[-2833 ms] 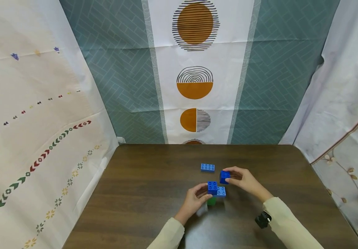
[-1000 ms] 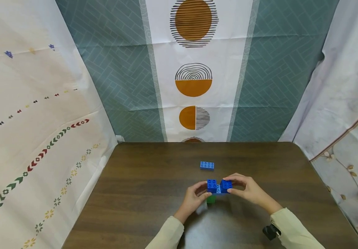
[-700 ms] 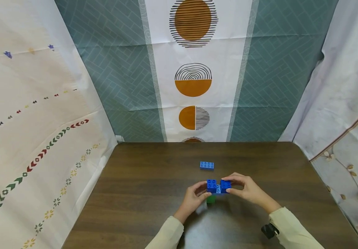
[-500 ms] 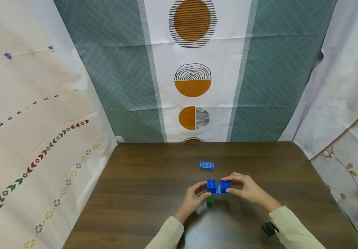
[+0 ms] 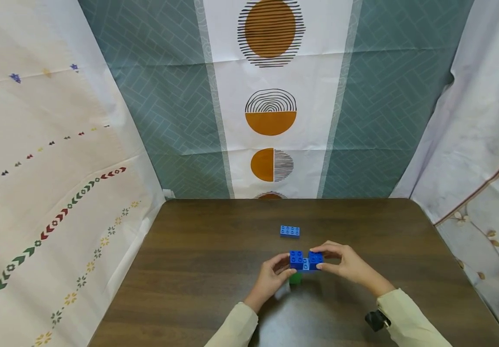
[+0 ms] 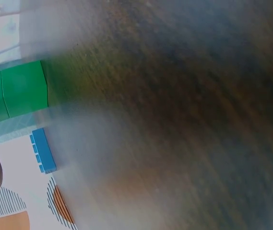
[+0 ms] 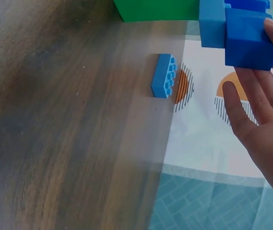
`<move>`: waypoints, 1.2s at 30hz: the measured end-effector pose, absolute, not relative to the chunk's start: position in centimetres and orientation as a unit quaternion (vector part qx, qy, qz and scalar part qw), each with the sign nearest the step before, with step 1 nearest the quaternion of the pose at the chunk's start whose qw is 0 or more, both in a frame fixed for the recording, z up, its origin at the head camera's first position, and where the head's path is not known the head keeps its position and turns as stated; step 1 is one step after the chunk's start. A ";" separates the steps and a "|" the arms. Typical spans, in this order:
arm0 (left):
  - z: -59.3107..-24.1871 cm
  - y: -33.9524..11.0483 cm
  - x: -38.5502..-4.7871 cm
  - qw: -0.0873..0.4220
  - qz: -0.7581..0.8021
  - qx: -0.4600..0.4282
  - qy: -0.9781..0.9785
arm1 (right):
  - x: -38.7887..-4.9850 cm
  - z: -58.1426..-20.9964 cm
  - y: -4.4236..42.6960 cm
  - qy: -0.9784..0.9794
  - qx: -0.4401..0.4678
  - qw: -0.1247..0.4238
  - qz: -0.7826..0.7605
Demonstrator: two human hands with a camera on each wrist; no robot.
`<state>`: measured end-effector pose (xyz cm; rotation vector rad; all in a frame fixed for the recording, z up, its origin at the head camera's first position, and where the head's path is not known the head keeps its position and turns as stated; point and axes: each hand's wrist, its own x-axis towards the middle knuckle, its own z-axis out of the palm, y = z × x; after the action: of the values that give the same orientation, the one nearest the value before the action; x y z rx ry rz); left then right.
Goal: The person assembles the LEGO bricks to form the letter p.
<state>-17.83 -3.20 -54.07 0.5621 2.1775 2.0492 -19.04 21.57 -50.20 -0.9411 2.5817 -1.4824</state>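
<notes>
A brick stack stands on the table: green bricks (image 6: 25, 88) at the bottom, a light blue brick (image 7: 212, 26) across them, and two dark blue toy bricks side by side on top with a gap between. My left hand (image 5: 268, 280) grips the stack's left side, around the left dark blue brick (image 5: 296, 259); in the left wrist view one finger touches the green. With thumb and fingers, my right hand (image 5: 346, 265) pinches the right dark blue brick (image 7: 250, 40), which sits against the light blue brick's studded face. The left hand partly hides the green.
Behind the stack, another light blue brick (image 5: 290, 231) lies studs up on the brown wooden table (image 5: 206, 270). Patterned cloths hang at the back and both sides. A black device (image 5: 377, 320) is strapped at the right wrist.
My right hand has lowered the dark blue brick from above and behind onto the right end of the light blue brick. Over the last second both hands stay nearly still.
</notes>
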 end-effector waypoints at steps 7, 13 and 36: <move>-54.1 -3.1 -17.7 0.047 0.673 0.176 0.717 | -19.7 -50.1 21.9 0.820 -0.300 0.049 -0.485; -54.3 -3.0 -17.9 0.045 0.678 0.179 0.711 | -20.4 -49.9 21.9 0.829 -0.264 0.079 -0.487; -54.4 -3.1 -18.0 0.053 0.678 0.172 0.712 | -26.1 -52.4 20.7 0.824 -0.207 0.014 -0.528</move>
<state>-18.00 -3.13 -54.44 0.5242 2.1649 2.0610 -26.09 20.71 -52.41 -0.6454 2.5653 -1.6435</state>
